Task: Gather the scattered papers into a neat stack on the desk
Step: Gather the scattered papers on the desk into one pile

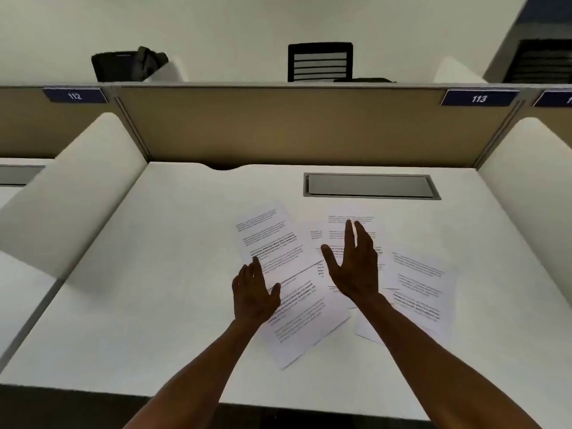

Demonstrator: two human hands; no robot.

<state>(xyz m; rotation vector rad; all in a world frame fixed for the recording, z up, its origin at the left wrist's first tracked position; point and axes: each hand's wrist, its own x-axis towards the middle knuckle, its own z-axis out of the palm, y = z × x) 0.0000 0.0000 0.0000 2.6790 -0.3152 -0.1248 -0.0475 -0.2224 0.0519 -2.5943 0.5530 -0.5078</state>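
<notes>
Nothing looks gathered yet, as far as I can judge; the papers are lying fanned out across the middle of the white desk [154,274], overlapping at odd angles.

Starting on the left, the left hand [253,292] is hovering open, fingers together and thumb spread, gripping nothing, over the edge of two tilted sheets: one far sheet [266,233] and one near sheet [306,323] that is lapping over it. Whether the palm is actually touching paper I cannot tell.

Next along, the right hand [353,264] is reaching further forward, also open and empty, fingers straight, poised above the middle sheets [349,216].

Further right, another pair of sheets [421,289] is sitting askew, well clear of both hands.

So the whole job is still waiting: sliding the outer pages inward, squaring the edges, and setting one tidy pile down.
</notes>
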